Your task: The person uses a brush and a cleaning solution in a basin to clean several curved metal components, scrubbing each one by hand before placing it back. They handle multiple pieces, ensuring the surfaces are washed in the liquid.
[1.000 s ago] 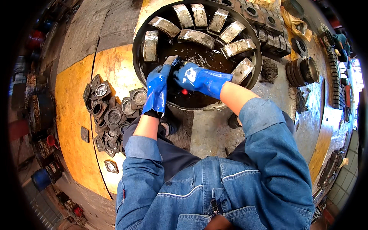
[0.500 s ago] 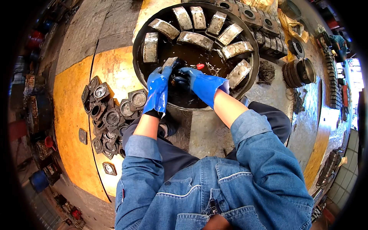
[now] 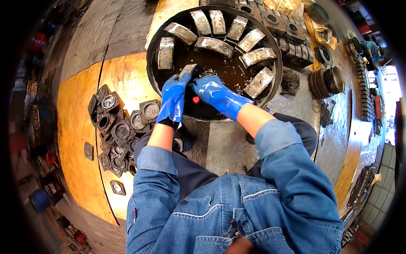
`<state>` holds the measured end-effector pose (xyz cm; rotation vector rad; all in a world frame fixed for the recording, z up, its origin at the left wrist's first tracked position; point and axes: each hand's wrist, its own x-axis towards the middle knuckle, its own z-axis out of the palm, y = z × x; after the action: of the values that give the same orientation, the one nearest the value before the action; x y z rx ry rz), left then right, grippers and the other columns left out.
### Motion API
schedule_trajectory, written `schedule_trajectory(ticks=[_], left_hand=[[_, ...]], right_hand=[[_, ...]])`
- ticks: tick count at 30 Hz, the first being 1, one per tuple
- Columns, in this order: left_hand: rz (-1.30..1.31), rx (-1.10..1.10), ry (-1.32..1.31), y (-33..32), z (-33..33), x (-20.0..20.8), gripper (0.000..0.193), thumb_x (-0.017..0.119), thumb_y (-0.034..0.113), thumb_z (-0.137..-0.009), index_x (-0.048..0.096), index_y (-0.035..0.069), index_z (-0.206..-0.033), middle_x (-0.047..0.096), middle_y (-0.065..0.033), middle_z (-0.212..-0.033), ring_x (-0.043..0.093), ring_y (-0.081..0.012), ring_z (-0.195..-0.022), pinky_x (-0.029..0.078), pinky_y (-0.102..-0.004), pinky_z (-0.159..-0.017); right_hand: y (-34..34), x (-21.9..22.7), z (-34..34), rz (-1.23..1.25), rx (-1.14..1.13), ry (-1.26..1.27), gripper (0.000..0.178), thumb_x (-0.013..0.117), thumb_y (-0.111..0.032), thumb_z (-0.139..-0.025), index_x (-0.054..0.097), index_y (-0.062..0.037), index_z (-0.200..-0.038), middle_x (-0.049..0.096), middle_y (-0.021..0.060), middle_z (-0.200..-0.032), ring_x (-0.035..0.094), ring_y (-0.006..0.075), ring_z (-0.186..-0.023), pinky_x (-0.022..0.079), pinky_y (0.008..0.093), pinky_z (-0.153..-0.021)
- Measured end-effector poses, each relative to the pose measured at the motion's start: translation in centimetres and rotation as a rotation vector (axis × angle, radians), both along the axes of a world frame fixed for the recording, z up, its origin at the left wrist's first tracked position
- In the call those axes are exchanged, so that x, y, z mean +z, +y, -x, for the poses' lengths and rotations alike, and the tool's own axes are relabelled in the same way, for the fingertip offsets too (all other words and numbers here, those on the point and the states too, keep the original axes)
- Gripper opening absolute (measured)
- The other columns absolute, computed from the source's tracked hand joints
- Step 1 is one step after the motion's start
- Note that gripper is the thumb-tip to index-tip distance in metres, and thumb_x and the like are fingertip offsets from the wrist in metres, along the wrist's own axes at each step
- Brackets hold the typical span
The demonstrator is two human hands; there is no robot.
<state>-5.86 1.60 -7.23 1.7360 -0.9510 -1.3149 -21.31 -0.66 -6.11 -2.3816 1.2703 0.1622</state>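
Note:
Both my hands wear blue rubber gloves and work over a round black pan of dark liquid. My left hand is closed round a grey metal block, whose upper end shows past the fingers. Just right of it, my right hand is closed on a tool with a red end, which sticks out below the glove. The tool's other end is mostly hidden, so its kind cannot be told. Several curved metal blocks stand round the inside of the pan, and one curved block lies nearer its middle.
Left of the pan, a heap of square metal parts with round hollows lies on yellowish floor boards. Stacked dark metal parts and large rings stand at the right. A dark clump sits beside the pan's right rim.
The red end of the tool has swung from beyond my right hand to below it, nearer me. My right hand has turned back-side up; my left hand keeps the block in place.

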Motion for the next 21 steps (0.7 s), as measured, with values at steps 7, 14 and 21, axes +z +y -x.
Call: schedule_trajectory(ticks=[7,14,21], left_hand=[[-0.007,-0.054,-0.055,0.2,0.1,-0.8,0.065,0.076,0.043,-0.08,0.063,-0.005,-0.122,0.07,-0.0179,-0.11,0.066,-0.0236,-0.098,0.05,-0.0324,-0.087],[-0.093,-0.166,-0.257,-1.2,0.0,-1.3,0.072,0.078,0.054,-0.073,0.067,0.002,-0.122,0.071,-0.021,-0.113,0.068,-0.0323,-0.107,0.052,-0.0383,-0.091],[-0.134,-0.194,-0.298,-0.5,0.0,0.5,0.072,0.078,0.053,-0.074,0.066,0.003,-0.124,0.07,-0.0212,-0.114,0.069,-0.0329,-0.104,0.053,-0.0383,-0.089]], right_hand=[[1.2,1.9,1.8,0.32,0.204,0.123,0.027,0.053,-0.022,-0.094,0.068,-0.0069,-0.111,0.072,0.0135,-0.107,0.07,0.0334,-0.096,0.057,0.0438,-0.08],[-1.2,-0.6,3.6,-0.108,-0.287,-0.11,0.031,0.066,-0.028,-0.084,0.07,-0.009,-0.108,0.072,0.0173,-0.105,0.067,0.0391,-0.098,0.055,0.0428,-0.084],[-1.0,5.7,2.3,-0.622,-0.479,-0.038,0.052,0.072,-0.04,-0.076,0.07,-0.0012,-0.11,0.07,0.0241,-0.107,0.068,0.0395,-0.103,0.054,0.0435,-0.087]])
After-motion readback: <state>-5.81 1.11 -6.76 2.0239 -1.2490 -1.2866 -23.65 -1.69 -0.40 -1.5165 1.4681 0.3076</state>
